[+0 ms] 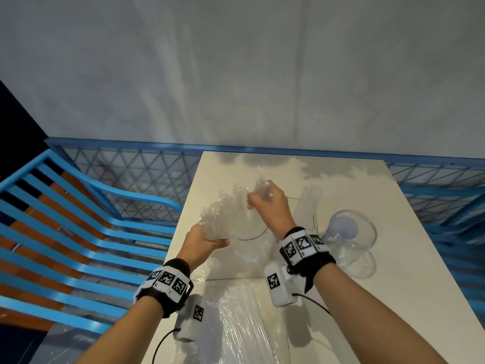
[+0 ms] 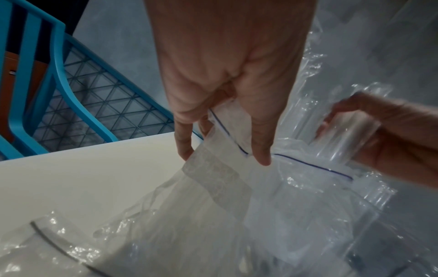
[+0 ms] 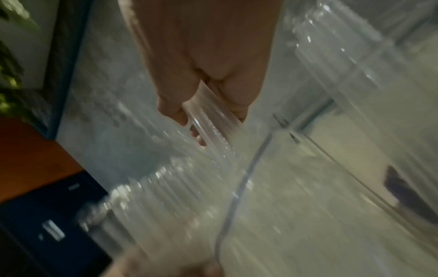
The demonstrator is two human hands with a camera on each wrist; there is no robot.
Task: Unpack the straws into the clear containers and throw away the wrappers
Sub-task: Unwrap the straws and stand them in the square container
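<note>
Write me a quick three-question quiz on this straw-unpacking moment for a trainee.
1. True or false: the left hand pinches the zip bag near its blue seal line.
2. What does the right hand grip? A) a bundle of clear straws B) the clear container C) nothing
3. Fill in: the clear container lies on its ___ on the table.

Key: 1 true; 2 A; 3 side.
</note>
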